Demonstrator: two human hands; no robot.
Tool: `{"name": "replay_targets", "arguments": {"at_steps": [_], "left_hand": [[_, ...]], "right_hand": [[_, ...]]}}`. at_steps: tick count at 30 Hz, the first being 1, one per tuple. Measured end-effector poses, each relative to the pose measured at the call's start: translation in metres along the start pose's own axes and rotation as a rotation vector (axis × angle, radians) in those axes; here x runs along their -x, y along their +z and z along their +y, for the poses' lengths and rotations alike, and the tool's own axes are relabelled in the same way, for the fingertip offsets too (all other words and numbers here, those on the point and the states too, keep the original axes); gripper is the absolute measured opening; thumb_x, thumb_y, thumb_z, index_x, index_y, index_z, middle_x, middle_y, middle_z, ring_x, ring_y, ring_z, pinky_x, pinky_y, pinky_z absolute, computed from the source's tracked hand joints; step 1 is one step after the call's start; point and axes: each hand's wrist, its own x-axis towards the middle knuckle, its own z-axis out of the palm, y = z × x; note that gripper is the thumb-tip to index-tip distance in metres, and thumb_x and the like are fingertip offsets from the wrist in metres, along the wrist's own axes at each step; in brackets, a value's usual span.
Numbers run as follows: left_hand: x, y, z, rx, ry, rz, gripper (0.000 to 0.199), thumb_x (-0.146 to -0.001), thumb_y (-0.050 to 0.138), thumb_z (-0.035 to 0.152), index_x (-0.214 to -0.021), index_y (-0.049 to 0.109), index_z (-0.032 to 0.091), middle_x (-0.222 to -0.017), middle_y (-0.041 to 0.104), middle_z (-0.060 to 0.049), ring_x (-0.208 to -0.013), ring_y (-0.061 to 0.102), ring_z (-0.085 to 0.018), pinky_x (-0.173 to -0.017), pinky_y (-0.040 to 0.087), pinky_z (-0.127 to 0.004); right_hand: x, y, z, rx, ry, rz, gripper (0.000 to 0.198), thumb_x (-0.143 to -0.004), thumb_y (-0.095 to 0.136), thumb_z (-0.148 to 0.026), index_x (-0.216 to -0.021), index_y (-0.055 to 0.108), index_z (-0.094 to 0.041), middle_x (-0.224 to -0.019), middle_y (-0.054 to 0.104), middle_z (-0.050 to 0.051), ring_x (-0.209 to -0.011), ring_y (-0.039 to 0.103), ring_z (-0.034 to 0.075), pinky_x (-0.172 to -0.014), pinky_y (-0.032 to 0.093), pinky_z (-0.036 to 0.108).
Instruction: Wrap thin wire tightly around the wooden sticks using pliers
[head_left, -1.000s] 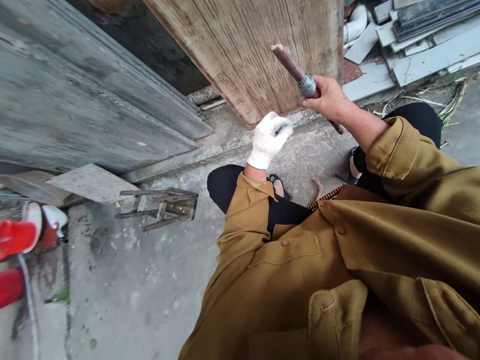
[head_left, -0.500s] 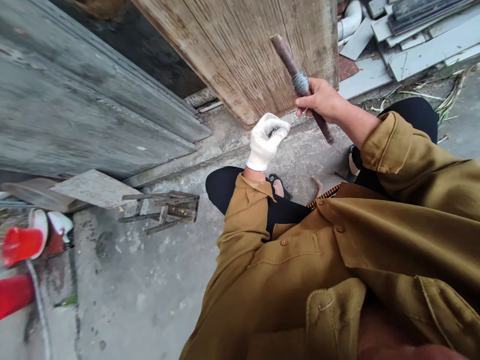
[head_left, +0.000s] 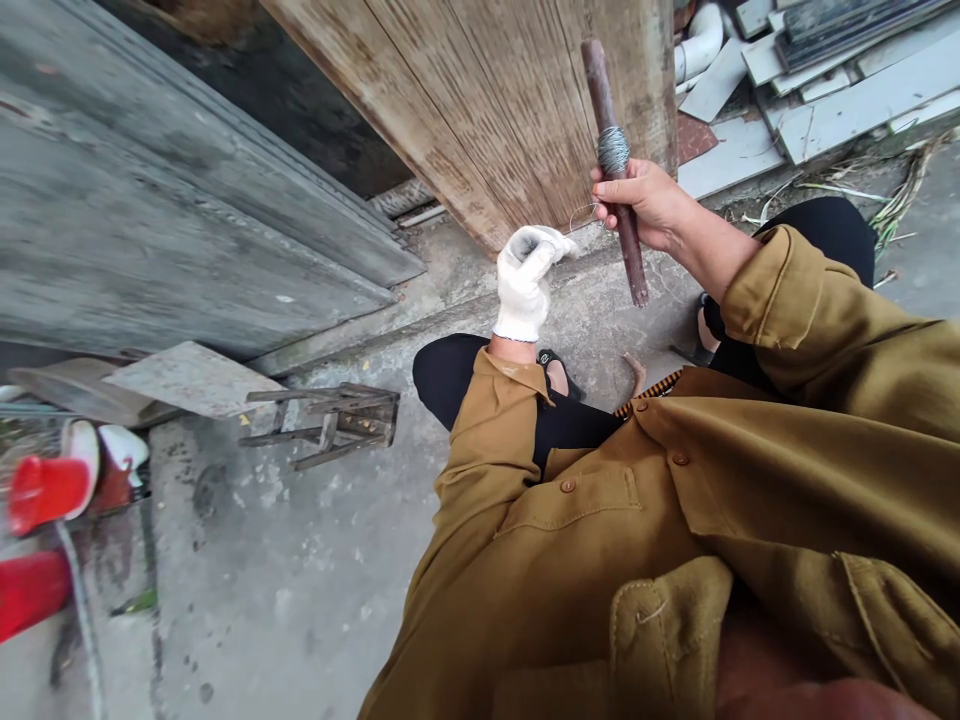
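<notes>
My bare right hand (head_left: 646,203) is closed around a brown wooden stick (head_left: 598,85), held nearly upright in view. Just above my fingers, thin grey wire (head_left: 613,150) is wound in a thick band around the stick. A fine curved strand of wire (head_left: 574,212) shows between the stick and my left hand (head_left: 527,275), which wears a white knitted glove. The gloved fingertips are pinched together on the end of that strand, to the left of the stick and apart from it.
A wooden plank door (head_left: 480,110) stands right behind my hands. On the left are grey boards (head_left: 150,200), a small wooden stool (head_left: 337,420) and red plastic containers (head_left: 45,493). Stacked tiles (head_left: 862,110) lie at the upper right. A short twig (head_left: 634,372) is on the concrete between my feet.
My right hand has turned the stick more upright and slightly rightward. A wire curve now shows between the hands; the gloved hand stays pinched, shifted slightly left.
</notes>
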Motion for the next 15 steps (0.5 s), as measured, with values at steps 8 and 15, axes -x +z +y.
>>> {"name": "replay_targets", "arguments": {"at_steps": [8, 15], "left_hand": [[-0.0011, 0.0069, -0.0061, 0.003, 0.030, 0.101, 0.055, -0.099, 0.053, 0.074, -0.077, 0.050, 0.024, -0.072, 0.057, -0.001, -0.077, 0.068, -0.016, -0.076, 0.062, -0.033], [0.0006, 0.0022, -0.0010, 0.014, -0.008, 0.047, 0.060, -0.100, 0.051, 0.076, -0.074, 0.055, 0.021, -0.094, 0.070, -0.006, -0.099, 0.075, -0.019, -0.080, 0.064, -0.033]], "right_hand": [[0.0004, 0.0008, 0.0007, -0.097, 0.046, 0.045, 0.035, -0.065, 0.084, -0.014, -0.090, 0.060, -0.021, -0.071, 0.056, -0.005, -0.068, 0.051, 0.010, -0.065, 0.039, 0.026], [-0.0003, 0.0030, 0.0010, -0.052, 0.071, 0.141, 0.028, -0.074, 0.082, -0.018, -0.085, 0.056, -0.023, -0.072, 0.055, -0.003, -0.073, 0.055, 0.011, -0.064, 0.043, 0.025]]}}
